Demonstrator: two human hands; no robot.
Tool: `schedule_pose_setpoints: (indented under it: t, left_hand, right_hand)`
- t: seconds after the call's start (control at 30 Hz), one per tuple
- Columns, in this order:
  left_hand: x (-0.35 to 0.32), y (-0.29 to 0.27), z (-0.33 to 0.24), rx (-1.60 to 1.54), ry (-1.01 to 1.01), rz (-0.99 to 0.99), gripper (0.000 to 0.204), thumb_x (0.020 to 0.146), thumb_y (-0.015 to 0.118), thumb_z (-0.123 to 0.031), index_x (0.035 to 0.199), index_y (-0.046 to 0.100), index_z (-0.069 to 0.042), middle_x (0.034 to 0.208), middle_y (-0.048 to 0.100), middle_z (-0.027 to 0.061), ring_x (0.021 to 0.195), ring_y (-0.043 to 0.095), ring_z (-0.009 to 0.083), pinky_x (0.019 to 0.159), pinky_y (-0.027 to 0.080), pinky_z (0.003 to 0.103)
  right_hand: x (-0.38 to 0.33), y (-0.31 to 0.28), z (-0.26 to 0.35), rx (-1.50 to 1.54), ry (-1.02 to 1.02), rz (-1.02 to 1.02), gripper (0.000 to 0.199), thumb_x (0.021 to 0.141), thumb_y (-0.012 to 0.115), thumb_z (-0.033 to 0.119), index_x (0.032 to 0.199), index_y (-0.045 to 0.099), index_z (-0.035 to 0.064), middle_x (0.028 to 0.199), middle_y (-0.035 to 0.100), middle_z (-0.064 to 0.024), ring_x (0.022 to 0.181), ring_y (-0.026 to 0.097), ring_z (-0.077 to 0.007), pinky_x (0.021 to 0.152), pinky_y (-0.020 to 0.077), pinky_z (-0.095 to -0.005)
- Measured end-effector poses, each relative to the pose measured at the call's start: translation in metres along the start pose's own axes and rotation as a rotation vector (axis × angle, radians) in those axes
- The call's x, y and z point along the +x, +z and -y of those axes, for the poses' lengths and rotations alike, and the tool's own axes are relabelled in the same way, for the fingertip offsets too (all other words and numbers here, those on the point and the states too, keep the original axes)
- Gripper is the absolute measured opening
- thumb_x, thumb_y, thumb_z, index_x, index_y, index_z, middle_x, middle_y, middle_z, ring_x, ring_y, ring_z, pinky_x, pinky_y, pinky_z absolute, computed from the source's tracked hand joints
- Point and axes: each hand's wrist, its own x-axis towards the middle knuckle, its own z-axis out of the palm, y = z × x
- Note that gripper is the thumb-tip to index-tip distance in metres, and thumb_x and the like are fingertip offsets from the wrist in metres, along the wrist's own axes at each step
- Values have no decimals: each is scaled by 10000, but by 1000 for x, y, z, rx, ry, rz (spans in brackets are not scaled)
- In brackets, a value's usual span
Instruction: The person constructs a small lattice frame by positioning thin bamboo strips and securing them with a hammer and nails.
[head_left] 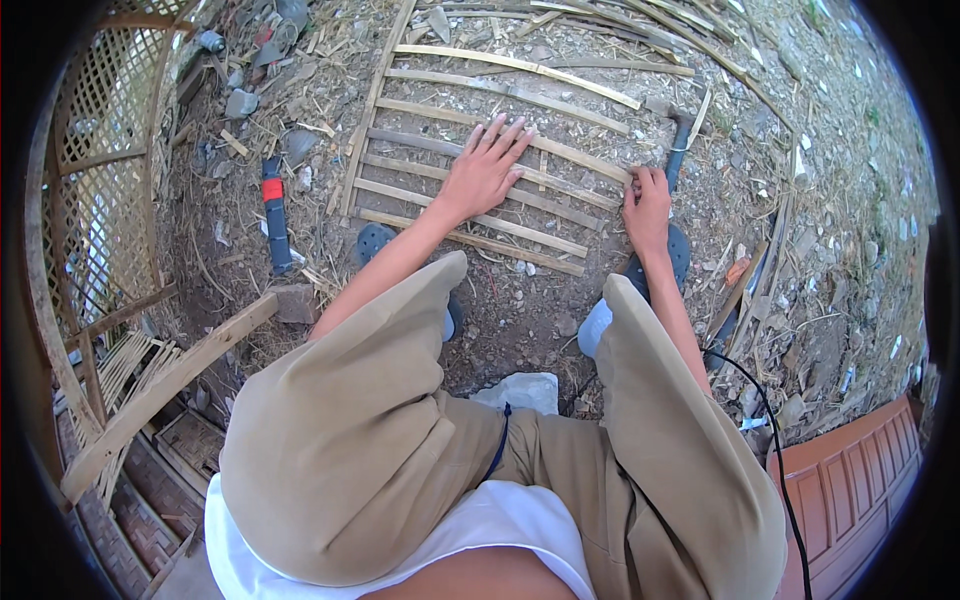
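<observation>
Several thin wooden or bamboo slats lie side by side on the ground, their left ends meeting one long upright strip (372, 110). My left hand (485, 172) rests on them palm down, its fingers spread across the middle slats. At the right end of one slat (585, 160), the fingers of my right hand (647, 205) are bent together and pinch its tip. Just beyond that hand lies a hammer-like tool (680, 145) with a blue-grey handle, partly hidden behind the hand and wrist.
A dark tool or sheath with a red band (272, 190) lies at left, near a brick (293, 303) and a wooden beam (170, 390). Lattice panels (105, 110) stand far left. Loose strips (640, 30) lie beyond. A black cable (770, 410) and a brown panel (850, 490) are at right.
</observation>
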Motion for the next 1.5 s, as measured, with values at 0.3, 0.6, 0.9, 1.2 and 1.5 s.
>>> schedule_pose_setpoints:
  t: [0.3,0.6,0.9,1.2,1.5]
  left_hand:
    - [-1,1,0,-15,-14,4,684,1151,498,-378,1776,291,-192,1832,296,86,1696,232,366,1373,208,574]
    - [-1,1,-1,-17,-18,5,686,1156,483,-381,1782,271,-198,1838,283,80,1701,222,360,1375,197,579]
    - [-2,-2,-1,-41,-34,-1,692,1140,531,-345,1774,291,-205,1829,303,90,1682,267,372,1367,239,567]
    - [-12,-36,98,-161,-552,-397,490,978,706,-120,1446,586,-32,1507,607,191,1352,622,411,1122,504,550]
    - [-84,-33,239,-375,-996,3,578,1042,681,-488,1313,716,21,1304,764,277,1251,713,435,1103,522,498]
  right_hand:
    - [2,-4,6,31,68,71,313,938,705,-66,1245,706,-1,1215,630,-199,1140,657,-400,962,577,-464]
    - [0,-3,5,9,60,78,336,931,700,-68,1262,706,-5,1225,626,-203,1157,650,-402,987,556,-465]
    - [1,-3,13,11,63,86,331,942,695,-54,1273,696,-31,1240,616,-219,1177,640,-416,1009,547,-473]
    - [-2,-10,8,-22,48,91,333,950,687,-44,1283,688,-49,1280,621,-228,1207,633,-428,1066,527,-486]
    - [-2,-6,8,-28,40,93,329,951,688,-41,1280,690,-40,1271,620,-227,1204,632,-422,1067,524,-487]
